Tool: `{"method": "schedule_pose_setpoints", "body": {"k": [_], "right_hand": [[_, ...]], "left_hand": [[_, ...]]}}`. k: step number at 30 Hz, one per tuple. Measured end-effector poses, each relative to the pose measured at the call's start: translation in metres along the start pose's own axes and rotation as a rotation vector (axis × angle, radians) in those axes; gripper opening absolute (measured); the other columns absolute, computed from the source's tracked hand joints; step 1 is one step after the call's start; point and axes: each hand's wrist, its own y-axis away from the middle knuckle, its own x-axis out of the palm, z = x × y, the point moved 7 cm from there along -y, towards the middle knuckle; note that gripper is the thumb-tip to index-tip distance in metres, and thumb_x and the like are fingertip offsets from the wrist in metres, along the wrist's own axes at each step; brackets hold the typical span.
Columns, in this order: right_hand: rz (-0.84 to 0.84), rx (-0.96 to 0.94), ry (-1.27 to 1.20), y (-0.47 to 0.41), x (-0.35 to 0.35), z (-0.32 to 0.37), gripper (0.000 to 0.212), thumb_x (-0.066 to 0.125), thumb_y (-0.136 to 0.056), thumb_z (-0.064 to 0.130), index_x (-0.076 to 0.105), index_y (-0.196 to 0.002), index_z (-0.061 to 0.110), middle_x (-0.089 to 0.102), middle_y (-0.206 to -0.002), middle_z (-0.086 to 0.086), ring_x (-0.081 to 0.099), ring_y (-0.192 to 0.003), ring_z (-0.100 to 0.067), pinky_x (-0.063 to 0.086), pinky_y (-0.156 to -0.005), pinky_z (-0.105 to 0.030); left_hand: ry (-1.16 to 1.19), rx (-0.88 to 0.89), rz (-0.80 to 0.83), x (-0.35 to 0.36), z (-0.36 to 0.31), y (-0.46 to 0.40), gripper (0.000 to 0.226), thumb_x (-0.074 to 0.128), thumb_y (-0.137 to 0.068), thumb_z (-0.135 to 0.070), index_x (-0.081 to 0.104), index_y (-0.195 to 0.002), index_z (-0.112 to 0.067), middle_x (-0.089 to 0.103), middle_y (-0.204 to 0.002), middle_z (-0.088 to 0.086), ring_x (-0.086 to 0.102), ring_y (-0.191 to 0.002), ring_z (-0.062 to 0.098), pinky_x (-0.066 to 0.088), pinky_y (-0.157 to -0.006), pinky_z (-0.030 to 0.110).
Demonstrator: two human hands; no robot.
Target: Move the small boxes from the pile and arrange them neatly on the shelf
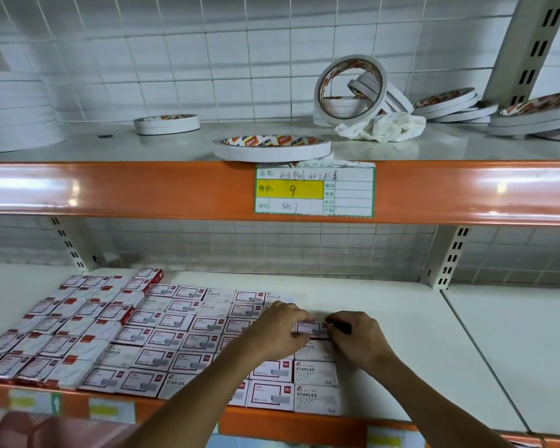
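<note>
Both forearms reached over the shelf (401,318), left hand (280,331) and right hand (358,337) fingers pinching one small box (311,329) at the grid's right edge, seemingly needing squaring against neighbours.

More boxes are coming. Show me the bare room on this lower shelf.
Bare shelf lies right of the box grid, up to the shelf seam, plus a strip behind the back row. Left of the hands is packed.
</note>
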Motion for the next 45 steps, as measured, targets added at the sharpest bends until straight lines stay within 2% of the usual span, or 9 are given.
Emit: {"method": "schedule_pose_setpoints", "body": {"k": [6,11,20,27,31,35,39,42,45], "right_hand": [[0.022,0.007,-0.006,0.004,0.001,-0.001,0.031,0.053,-0.093,0.010,0.074,-0.109,0.026,0.067,-0.098,0.016,0.059,-0.088,-0.002,0.039,-0.065,0.001],[0.025,0.002,-0.022,0.006,0.000,0.002,0.032,0.053,-0.090,0.007,0.075,-0.104,0.026,0.067,-0.091,0.018,0.060,-0.083,-0.001,0.041,-0.067,0.000],[0.011,0.012,0.065,0.010,-0.001,0.007,0.033,0.056,-0.090,0.008,0.071,-0.116,0.021,0.069,-0.115,0.005,0.054,-0.093,-0.004,0.035,-0.068,0.005],[0.022,0.030,0.095,0.021,-0.005,0.018,0.027,0.054,-0.092,0.007,0.072,-0.110,0.016,0.073,-0.107,-0.003,0.064,-0.092,-0.017,0.041,-0.066,-0.006],[0.033,0.024,0.108,0.028,-0.007,0.023,0.025,0.052,-0.094,0.009,0.071,-0.110,0.015,0.073,-0.106,-0.001,0.065,-0.093,-0.017,0.047,-0.071,-0.015],[0.048,0.033,0.100,0.039,-0.006,0.025,0.027,0.053,-0.094,0.008,0.067,-0.117,0.015,0.070,-0.106,0.001,0.058,-0.089,-0.012,0.041,-0.063,-0.007],[0.038,0.011,0.119,0.044,-0.001,0.029,0.034,0.059,-0.090,0.010,0.067,-0.120,0.024,0.071,-0.115,0.001,0.066,-0.102,-0.018,0.040,-0.076,-0.019],[0.013,0.022,0.085,0.047,0.000,0.031,0.037,0.061,-0.089,0.010,0.066,-0.124,0.022,0.067,-0.121,-0.005,0.065,-0.106,-0.022,0.046,-0.081,-0.026],[-0.082,-0.057,0.084,0.053,-0.002,0.041,0.038,0.064,-0.086,0.008,0.067,-0.123,0.016,0.062,-0.126,-0.011,0.059,-0.116,-0.027,0.048,-0.095,-0.034]], "left_hand": [[0.008,0.012,0.012,0.001,0.003,0.002,0.049,0.057,-0.096,-0.039,0.048,-0.143,-0.033,0.049,-0.144,-0.006,0.035,-0.136,0.014,0.030,-0.109,0.033],[0.022,0.028,-0.011,0.002,0.002,0.004,0.047,0.056,-0.096,-0.038,0.049,-0.142,-0.032,0.050,-0.143,-0.007,0.036,-0.135,0.013,0.031,-0.111,0.032],[0.076,0.063,-0.032,-0.001,0.003,0.021,0.044,0.057,-0.096,-0.034,0.053,-0.140,-0.029,0.045,-0.149,-0.008,0.034,-0.138,0.010,0.024,-0.104,0.023],[0.110,0.067,-0.059,-0.007,0.004,0.043,0.040,0.058,-0.096,-0.036,0.056,-0.135,-0.029,0.046,-0.143,-0.007,0.036,-0.134,0.009,0.032,-0.109,0.027],[0.089,0.084,-0.086,-0.014,0.000,0.057,0.038,0.058,-0.096,-0.036,0.058,-0.134,-0.029,0.049,-0.140,-0.006,0.039,-0.131,0.009,0.030,-0.104,0.023],[0.119,0.049,-0.092,-0.018,0.001,0.078,0.038,0.060,-0.096,-0.034,0.059,-0.133,-0.026,0.051,-0.138,-0.004,0.040,-0.130,0.012,0.033,-0.104,0.026],[0.098,0.021,-0.146,-0.025,0.002,0.103,0.038,0.061,-0.095,-0.032,0.060,-0.132,-0.024,0.053,-0.137,-0.001,0.040,-0.129,0.012,0.027,-0.097,0.017],[0.110,-0.011,-0.189,-0.029,0.008,0.120,0.037,0.061,-0.095,-0.031,0.061,-0.131,-0.022,0.054,-0.136,0.000,0.041,-0.130,0.015,0.029,-0.102,0.020],[0.126,-0.038,-0.236,-0.033,0.011,0.142,0.036,0.060,-0.095,-0.030,0.062,-0.130,-0.022,0.055,-0.135,0.001,0.043,-0.128,0.015,0.033,-0.106,0.025]]}}
